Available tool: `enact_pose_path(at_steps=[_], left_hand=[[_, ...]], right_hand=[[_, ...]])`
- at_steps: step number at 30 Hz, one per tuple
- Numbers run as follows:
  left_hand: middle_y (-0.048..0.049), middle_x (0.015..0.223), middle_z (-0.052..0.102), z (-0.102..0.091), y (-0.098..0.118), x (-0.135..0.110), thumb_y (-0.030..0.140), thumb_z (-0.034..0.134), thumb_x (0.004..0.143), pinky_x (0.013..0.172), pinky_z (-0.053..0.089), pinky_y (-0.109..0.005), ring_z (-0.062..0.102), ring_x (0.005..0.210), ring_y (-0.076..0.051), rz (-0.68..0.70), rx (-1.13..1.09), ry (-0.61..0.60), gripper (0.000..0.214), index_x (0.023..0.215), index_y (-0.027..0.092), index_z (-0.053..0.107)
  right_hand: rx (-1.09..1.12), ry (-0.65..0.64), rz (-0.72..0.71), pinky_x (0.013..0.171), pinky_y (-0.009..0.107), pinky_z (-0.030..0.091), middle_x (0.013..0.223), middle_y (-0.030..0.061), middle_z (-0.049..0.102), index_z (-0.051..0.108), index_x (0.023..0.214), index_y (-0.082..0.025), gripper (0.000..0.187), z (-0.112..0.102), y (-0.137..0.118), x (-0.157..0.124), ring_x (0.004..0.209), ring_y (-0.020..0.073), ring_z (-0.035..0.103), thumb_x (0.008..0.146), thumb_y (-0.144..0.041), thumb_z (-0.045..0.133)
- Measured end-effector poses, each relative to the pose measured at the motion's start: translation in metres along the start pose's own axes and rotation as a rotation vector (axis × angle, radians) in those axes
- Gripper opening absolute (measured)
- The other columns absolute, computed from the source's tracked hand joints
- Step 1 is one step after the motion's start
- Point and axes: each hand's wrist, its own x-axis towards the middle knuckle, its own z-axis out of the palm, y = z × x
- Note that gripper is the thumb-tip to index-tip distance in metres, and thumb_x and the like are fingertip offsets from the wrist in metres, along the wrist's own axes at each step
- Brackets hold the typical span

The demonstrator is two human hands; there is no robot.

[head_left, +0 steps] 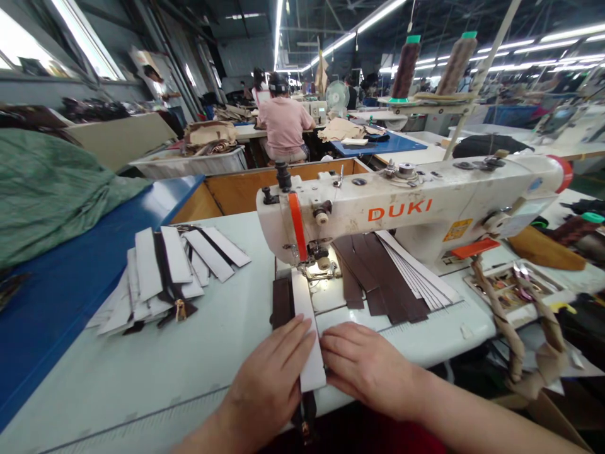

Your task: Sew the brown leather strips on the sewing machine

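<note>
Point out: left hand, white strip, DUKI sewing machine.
Left hand [270, 381]: head view, back of the hand.
White strip [302, 302]: head view, upper end near the presser foot.
DUKI sewing machine [399, 210]: head view, logo on the arm.

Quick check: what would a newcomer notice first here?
The white DUKI sewing machine dominates the right of the table. In front of it, the left hand and right hand rest on a white strip. Zippered white strips lie piled to the left.
</note>
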Motion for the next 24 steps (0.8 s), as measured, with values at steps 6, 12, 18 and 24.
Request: enact_pose_path(at_steps=[6,12,18,24], left_hand=[[-0.0192,0.120,0.060,0.022,-0.041,0.030,0.009,0.037,0.083,0.095,0.049,-0.040,0.056,0.115,-0.026,-0.116,0.083,-0.192,0.038,0.117,0.004,0.053],[-0.0168,0.123,0.059,0.025,-0.046,0.032,0.008,0.035,0.084,0.098,0.046,-0.039,0.054,0.118,-0.023,-0.134,0.085,-0.219,0.039,0.120,0.006,0.050],[-0.0216,0.123,0.059,0.030,-0.050,0.033,0.011,0.037,0.083,0.099,0.045,-0.040,0.054,0.118,-0.026,-0.102,0.096,-0.240,0.040,0.120,-0.001,0.049],[-0.0211,0.120,0.061,0.025,-0.036,0.023,0.009,0.034,0.083,0.097,0.047,-0.039,0.057,0.114,-0.026,-0.074,0.131,-0.250,0.040,0.118,0.000,0.052]], right_hand=[[-0.142,0.035,-0.264,0.091,0.034,0.044,0.095,0.0080,0.065,0.061,0.080,-0.013,0.021,0.001,0.003,0.007,0.095,0.0206,0.056,0.094,-0.014,0.046],[-0.150,0.052,-0.268,0.090,0.035,0.044,0.089,0.0063,0.064,0.061,0.077,-0.015,0.018,0.008,0.011,0.017,0.091,0.0205,0.056,0.092,-0.016,0.050],[-0.194,-0.042,-0.031,0.087,0.036,0.046,0.099,0.0091,0.064,0.063,0.093,-0.012,0.008,0.018,0.019,0.037,0.096,0.0232,0.054,0.088,-0.017,0.061],[-0.147,-0.088,-0.052,0.085,0.038,0.046,0.094,0.0093,0.064,0.064,0.090,-0.012,0.008,0.018,0.000,0.031,0.092,0.0239,0.054,0.088,-0.017,0.058]])
